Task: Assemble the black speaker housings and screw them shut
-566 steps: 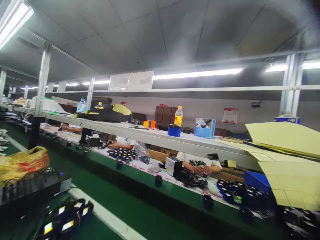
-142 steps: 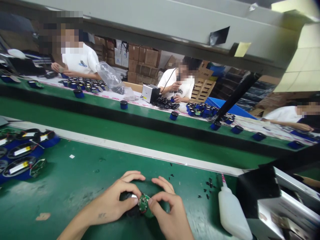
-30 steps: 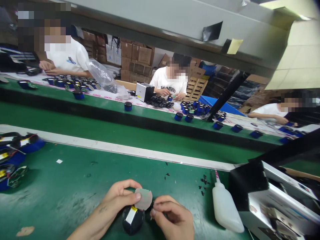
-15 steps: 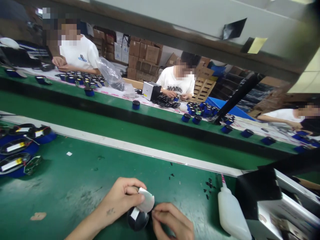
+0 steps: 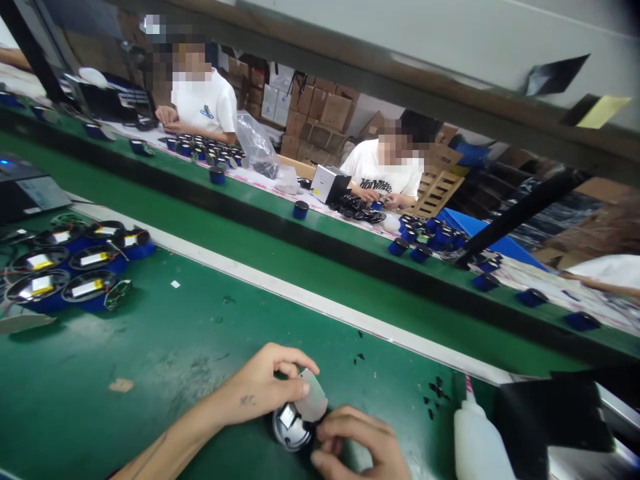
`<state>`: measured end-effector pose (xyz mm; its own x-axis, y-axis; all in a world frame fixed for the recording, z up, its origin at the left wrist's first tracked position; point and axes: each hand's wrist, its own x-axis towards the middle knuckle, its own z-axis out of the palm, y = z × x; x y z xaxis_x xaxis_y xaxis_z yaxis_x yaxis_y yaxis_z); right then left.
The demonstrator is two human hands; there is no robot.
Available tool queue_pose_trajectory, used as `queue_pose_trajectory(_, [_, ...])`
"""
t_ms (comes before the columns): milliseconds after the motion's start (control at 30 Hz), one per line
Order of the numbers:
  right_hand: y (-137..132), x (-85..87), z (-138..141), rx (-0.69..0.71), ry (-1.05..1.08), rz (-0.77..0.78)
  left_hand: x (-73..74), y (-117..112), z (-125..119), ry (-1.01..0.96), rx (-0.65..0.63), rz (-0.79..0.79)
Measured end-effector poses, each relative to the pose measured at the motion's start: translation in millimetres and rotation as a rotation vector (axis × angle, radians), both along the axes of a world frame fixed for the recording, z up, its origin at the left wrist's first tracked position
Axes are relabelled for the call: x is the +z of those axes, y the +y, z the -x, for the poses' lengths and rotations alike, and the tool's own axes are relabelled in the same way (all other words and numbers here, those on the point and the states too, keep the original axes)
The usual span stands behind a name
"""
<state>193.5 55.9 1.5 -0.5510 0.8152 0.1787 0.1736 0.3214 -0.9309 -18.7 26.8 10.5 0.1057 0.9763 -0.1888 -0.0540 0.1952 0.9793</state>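
My left hand (image 5: 263, 387) rests on the green mat (image 5: 150, 360) and pinches a thin grey disc-shaped piece (image 5: 313, 402) above a small round black housing (image 5: 291, 427). A silver battery shows inside the housing. My right hand (image 5: 357, 450) grips the housing's right side from below, fingers curled. The two hands almost touch over the housing.
Several open blue housings with batteries (image 5: 75, 267) lie at the left. A white squeeze bottle (image 5: 477, 447) and a black box (image 5: 550, 413) stand at the right. Blue housings (image 5: 300, 209) ride the far belt, where other people sit working. A small scrap (image 5: 121, 385) lies on the mat.
The view has swung to the right and down. My left hand has tipped the grey disc more upright over the housing, and my right hand has stayed on the housing's side.
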Motion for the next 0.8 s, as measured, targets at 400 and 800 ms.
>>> queue_pose_trajectory(400, [17.4, -1.8, 27.9, -0.011, 0.006, 0.506, 6.2, -2.9, 6.3, 0.043, 0.001, -0.086])
queue_pose_trajectory(800, [13.1, -11.6, 9.4, -0.043, 0.086, 0.699, 7.9, -48.6, 10.6, 0.303, -0.135, 0.061])
